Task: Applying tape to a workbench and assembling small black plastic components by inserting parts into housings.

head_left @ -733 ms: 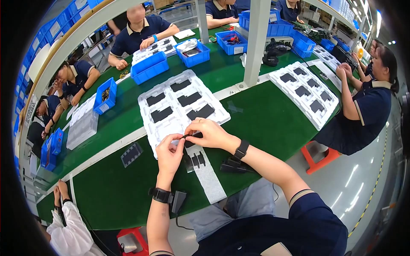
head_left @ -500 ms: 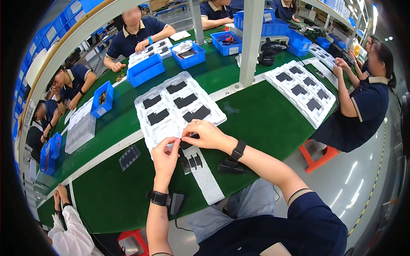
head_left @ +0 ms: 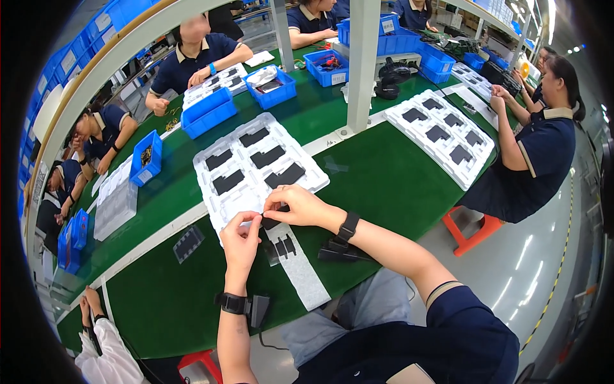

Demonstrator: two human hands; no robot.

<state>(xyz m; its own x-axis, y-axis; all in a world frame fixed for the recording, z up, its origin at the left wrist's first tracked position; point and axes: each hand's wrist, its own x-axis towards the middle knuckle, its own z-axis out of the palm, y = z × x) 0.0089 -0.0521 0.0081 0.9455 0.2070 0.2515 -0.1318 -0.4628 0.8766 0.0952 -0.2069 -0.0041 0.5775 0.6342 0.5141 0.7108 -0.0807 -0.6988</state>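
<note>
My left hand [head_left: 242,242] and my right hand [head_left: 302,208] meet at the fingertips over the near edge of a white moulded tray [head_left: 241,187]. Each is closed in a pinch; whatever lies between the fingertips is too small to make out. Flat black notched parts [head_left: 267,157] sit in the tray's pockets. Partly hidden beneath my right hand is another black piece [head_left: 271,224]. Just nearer to me, a white paper strip [head_left: 307,281] runs toward the table edge, with small black cut-out pieces [head_left: 285,245] and a clear film at its far end.
A clear sheet with dark pieces [head_left: 188,244] lies left on the green mat [head_left: 160,294]. A second white tray [head_left: 409,137] is at the right, beyond a grey post [head_left: 361,70]. Blue bins [head_left: 210,114] stand across the table. Co-workers sit around; one [head_left: 543,134] is at the right.
The whole view has shifted slightly, the scene moving left. My hands stay together at the tray's near edge, both still pinching, with only a slight change in finger pose.
</note>
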